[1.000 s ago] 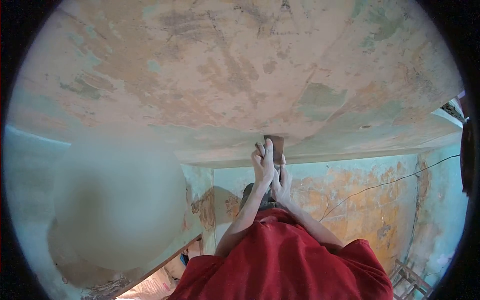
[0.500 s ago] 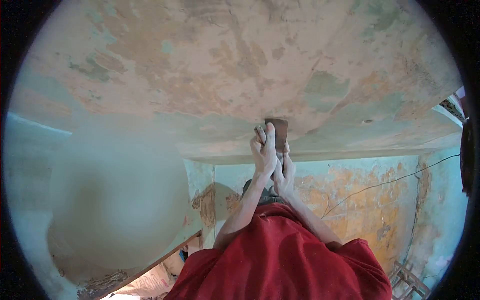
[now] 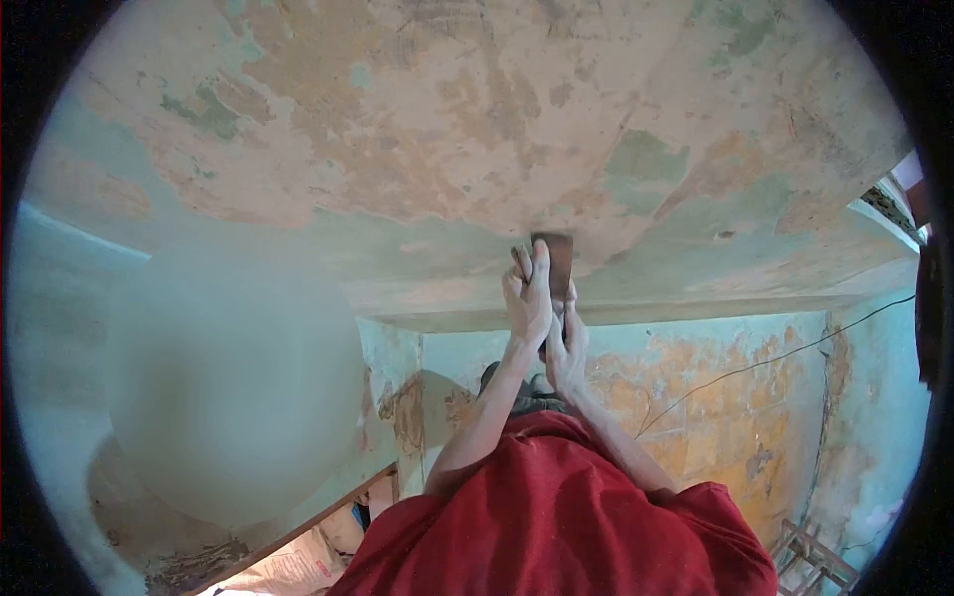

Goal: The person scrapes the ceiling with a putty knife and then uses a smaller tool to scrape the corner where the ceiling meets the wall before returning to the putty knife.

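Observation:
A broad brown scraper blade [image 3: 560, 266] rests with its top edge against the patchy ceiling [image 3: 417, 119], near where mint paint meets bare plaster. My left hand [image 3: 529, 303] is closed on the scraper, its thumb laid up along the blade; a small stick-like piece [image 3: 520, 260] shows by its curled fingers. Below and to the right, my right hand [image 3: 566, 348] is wrapped round the scraper's lower part. The two hands touch, and the handle is mostly hidden between them.
A blurred pale round patch [image 3: 234, 387] covers much of the left. A dark cable [image 3: 735, 374] crosses the peeling wall [image 3: 696, 417]. Wooden slats [image 3: 815, 558] stand at lower right. A printed sack [image 3: 298, 564] lies at lower left.
The view has tilted and shifted slightly, so ceiling patches appear moved. Both hands keep their hold on the scraper, with the blade still at the ceiling.

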`<state>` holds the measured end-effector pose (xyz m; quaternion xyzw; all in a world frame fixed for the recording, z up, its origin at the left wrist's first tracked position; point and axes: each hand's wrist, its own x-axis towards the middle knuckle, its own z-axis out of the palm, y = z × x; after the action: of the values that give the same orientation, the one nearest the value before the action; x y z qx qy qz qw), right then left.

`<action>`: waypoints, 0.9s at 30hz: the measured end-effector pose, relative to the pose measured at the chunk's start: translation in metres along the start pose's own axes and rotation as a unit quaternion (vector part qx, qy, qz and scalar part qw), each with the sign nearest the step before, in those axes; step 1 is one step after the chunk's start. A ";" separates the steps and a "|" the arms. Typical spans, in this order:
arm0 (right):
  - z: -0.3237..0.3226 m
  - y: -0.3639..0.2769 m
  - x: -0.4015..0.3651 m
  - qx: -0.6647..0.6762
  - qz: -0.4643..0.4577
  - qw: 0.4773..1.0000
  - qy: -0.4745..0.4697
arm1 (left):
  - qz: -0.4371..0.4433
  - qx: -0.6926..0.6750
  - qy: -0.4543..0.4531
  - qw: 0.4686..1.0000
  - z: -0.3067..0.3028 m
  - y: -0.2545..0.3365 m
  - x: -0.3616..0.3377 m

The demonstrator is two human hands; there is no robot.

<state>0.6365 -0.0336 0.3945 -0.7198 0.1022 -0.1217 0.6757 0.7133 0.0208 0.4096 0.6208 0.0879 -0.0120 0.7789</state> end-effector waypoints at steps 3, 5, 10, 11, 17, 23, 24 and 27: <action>-0.001 0.018 -0.003 -0.008 0.029 1.000 -0.010 | -0.032 -0.079 -0.020 0.996 0.009 0.031 -0.012; 0.001 0.002 -0.005 0.007 0.028 1.000 0.004 | -0.009 -0.079 -0.021 0.997 0.009 0.020 -0.009; -0.004 -0.023 0.002 0.003 0.030 0.999 -0.020 | 0.030 -0.067 -0.043 0.996 0.010 0.052 -0.011; -0.005 -0.014 0.002 -0.015 0.011 1.000 -0.018 | -0.002 -0.060 -0.038 0.997 0.008 0.044 -0.011; -0.073 0.153 -0.031 -0.307 0.076 0.941 -0.120 | -0.164 0.065 -0.011 0.984 -0.107 -0.164 -0.011; -0.205 0.283 -0.192 -0.204 0.358 0.907 0.089 | -0.175 0.383 0.042 0.906 -0.300 -0.230 -0.124; -0.236 0.315 -0.236 -0.323 0.369 0.868 0.075 | -0.060 0.299 -0.014 0.952 -0.359 -0.284 -0.141; -0.304 0.396 -0.365 -0.355 0.594 0.722 -0.005 | -0.401 0.423 -0.112 0.805 -0.453 -0.381 -0.161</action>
<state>0.2017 -0.2337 0.0029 -0.6995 0.5409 0.3533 0.3055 0.4505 0.3578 -0.0305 0.7927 0.2270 -0.4288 0.3691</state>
